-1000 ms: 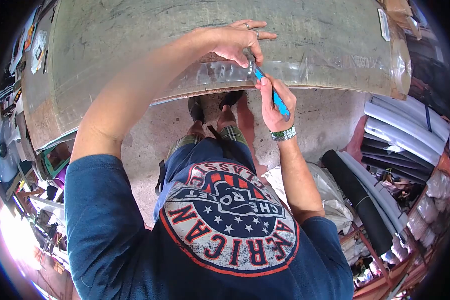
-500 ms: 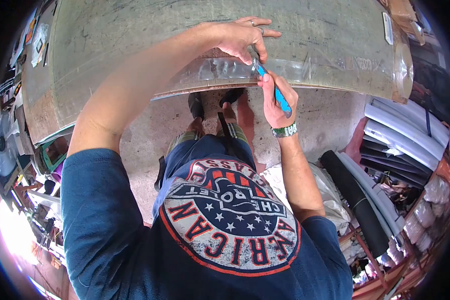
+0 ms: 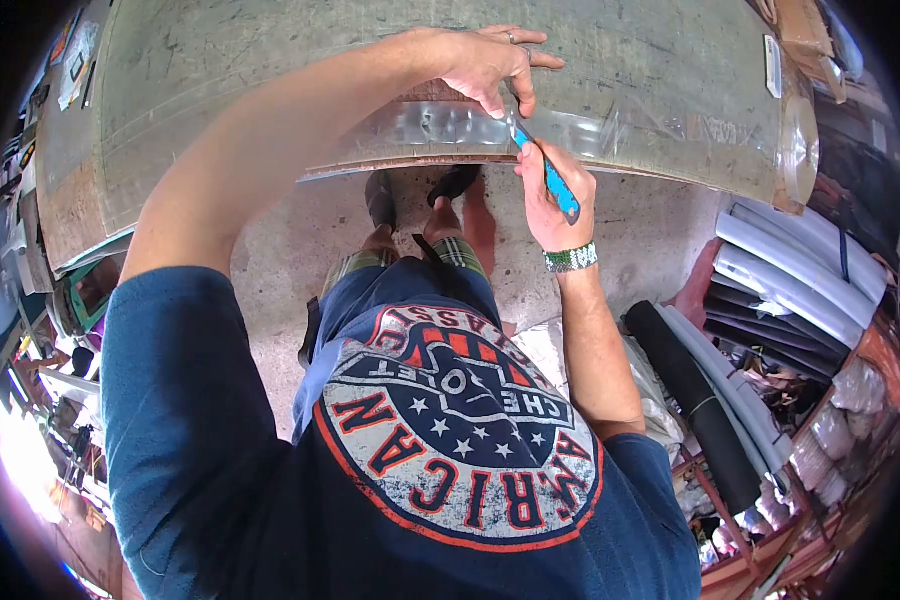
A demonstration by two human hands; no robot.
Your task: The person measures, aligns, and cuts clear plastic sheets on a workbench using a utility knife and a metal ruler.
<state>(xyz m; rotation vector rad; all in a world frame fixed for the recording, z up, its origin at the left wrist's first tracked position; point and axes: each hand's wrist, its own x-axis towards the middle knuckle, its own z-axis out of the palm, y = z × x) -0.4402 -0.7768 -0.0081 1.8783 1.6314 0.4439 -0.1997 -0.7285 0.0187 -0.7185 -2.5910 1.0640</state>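
My right hand (image 3: 560,195) is wrapped round a blue utility knife (image 3: 560,188), its blade end pointing up and left at the clear plastic strip (image 3: 450,130) along the table's near edge. Just beyond the knife tip, my left hand (image 3: 495,65) rests on the worn green tabletop (image 3: 650,60), fingers spread, with thumb and a bent finger close to the blade. Whether those two fingers pinch a bit of the clear plastic is too small to tell.
Rolls of grey sheet (image 3: 800,270) lie at the right, with a black roll (image 3: 695,405) below them. A roll of clear film (image 3: 798,150) hangs at the table's right end. Cluttered shelves stand at the far left.
The view has shifted slightly. Both hands stay almost in the same place, with the knife still in my right hand and turned a little more upright.
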